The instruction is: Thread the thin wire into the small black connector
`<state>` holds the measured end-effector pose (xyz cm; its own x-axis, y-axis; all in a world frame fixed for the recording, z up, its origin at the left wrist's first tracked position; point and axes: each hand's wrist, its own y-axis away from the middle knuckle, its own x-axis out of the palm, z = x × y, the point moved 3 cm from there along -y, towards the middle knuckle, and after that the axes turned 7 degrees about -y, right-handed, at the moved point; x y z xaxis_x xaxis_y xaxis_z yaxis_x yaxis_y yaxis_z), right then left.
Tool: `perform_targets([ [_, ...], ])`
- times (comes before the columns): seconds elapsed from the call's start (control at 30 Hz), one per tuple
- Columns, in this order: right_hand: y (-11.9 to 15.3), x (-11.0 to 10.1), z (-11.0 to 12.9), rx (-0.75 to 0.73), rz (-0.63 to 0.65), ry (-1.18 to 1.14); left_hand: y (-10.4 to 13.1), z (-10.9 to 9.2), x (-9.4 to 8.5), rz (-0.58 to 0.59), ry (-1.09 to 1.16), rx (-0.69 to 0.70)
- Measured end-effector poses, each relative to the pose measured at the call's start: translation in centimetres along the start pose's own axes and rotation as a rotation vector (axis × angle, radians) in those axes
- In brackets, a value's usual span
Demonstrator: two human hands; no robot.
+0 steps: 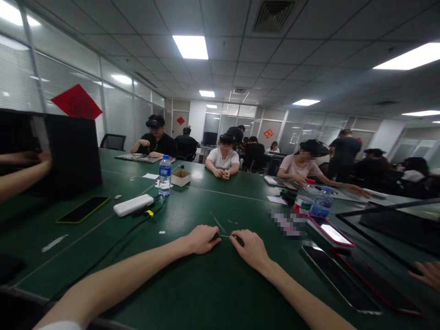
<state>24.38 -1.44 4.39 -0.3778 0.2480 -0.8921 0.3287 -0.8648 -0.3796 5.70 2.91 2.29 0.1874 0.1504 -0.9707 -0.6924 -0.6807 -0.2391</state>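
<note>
Both my hands rest low over the green table [192, 293], a short gap between them. My left hand [203, 239] is closed round a small dark object, only partly visible between its fingers. Facing it, my right hand [250, 247] is closed too, with a small dark piece [238, 239] under the thumb and fingers. A thin light rod or strip [225, 236] spans the gap between the two. What exactly the dark pieces are is too small to tell.
To the left are a white power bank [133, 205] with cables, a green-edged phone [83, 210], a water bottle [165, 176] and an open box [180, 178]. Several phones [340, 277] and two bottles lie or stand right. A person's hand [428, 275] shows at the right edge.
</note>
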Motion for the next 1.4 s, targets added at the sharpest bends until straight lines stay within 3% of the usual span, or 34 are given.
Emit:
perform_targets([
  [0.3,0.18,-0.14,0.32,-0.017,-0.032,0.035,0.26,-0.01,0.05,-0.001,0.023,0.034],
  [0.63,0.39,-0.60,0.70,0.025,0.024,0.012,0.43,-0.18,0.01,-0.014,0.044,0.064],
  [1.4,0.27,-0.19,0.31,0.048,0.060,-0.017,0.22,-0.02,0.31,0.011,0.071,0.027],
])
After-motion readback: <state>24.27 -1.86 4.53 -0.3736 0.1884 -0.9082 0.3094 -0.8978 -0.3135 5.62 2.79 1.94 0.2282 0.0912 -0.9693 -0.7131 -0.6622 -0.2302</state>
